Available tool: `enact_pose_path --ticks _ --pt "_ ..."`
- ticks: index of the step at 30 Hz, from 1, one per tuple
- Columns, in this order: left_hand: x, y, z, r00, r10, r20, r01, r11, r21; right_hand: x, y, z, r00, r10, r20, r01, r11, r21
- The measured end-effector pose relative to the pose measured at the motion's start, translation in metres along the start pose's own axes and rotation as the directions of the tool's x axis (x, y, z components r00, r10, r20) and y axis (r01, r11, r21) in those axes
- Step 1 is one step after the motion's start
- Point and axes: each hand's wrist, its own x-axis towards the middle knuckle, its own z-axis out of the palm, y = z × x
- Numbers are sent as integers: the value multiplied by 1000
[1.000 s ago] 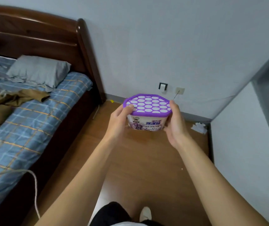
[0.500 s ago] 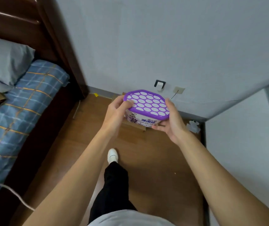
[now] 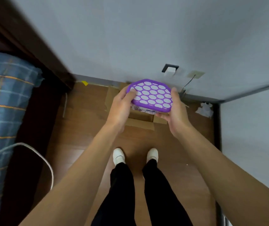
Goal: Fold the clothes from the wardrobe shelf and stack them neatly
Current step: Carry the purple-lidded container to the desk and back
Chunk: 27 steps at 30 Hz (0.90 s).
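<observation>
A white tub with a purple honeycomb lid [image 3: 151, 95] is held out in front of me at chest height, tilted a little toward me. My left hand [image 3: 122, 106] grips its left side, thumb on the lid. My right hand [image 3: 174, 115] cups its right side and underside. The tub hangs above an open cardboard box [image 3: 140, 123] on the floor by the wall. No clothes are in view.
A bed with a blue checked sheet [image 3: 3, 111] and dark wooden frame [image 3: 37, 51] runs along the left, a white cable [image 3: 37, 159] trailing off it. Crumpled white paper [image 3: 204, 109] lies in the right corner. White wall or cabinet panel [image 3: 253, 136] on the right. My feet stand on the wooden floor [image 3: 81, 128].
The view has swung down and rightward: the pillow and brown garment have left the frame, the cardboard box has appeared. Both hands keep the tub, now nearer the wall.
</observation>
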Motion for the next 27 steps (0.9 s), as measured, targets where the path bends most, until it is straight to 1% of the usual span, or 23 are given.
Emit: enact_pose_path --ticks 4,8,12,14,18,20,23,25,27 --pt "75 -55 4 996 -71 -57 69 997 -38 92 43 18 1000 16 -4 -16 998 -56" --pt "162 -134 10 987 -117 -109 112 992 -57 199 107 36 999 9 -37 -13 993 -116" --pt "256 -220 7 977 -143 -156 132 988 -78 301 180 58 999 30 -23 -33 993 -116" --pt "297 -265 6 977 -147 -151 138 988 -68 343 218 61 999 49 -12 -50 993 -106" --pt "364 -344 3 977 -181 -112 181 983 -7 420 291 66 993 112 30 -108 989 -99" --pt "388 -374 0 971 -210 -114 219 973 74 446 319 71 989 136 50 -128 983 -135" --pt "430 -426 -1 956 -273 -107 290 932 217 491 368 76 987 150 57 -136 968 -209" --pt "452 -450 -3 943 -314 -109 332 902 276 514 391 78 982 175 75 -154 962 -224" --pt "467 -467 -4 914 -390 -115 406 861 307 531 404 80 970 226 92 -202 955 -217"
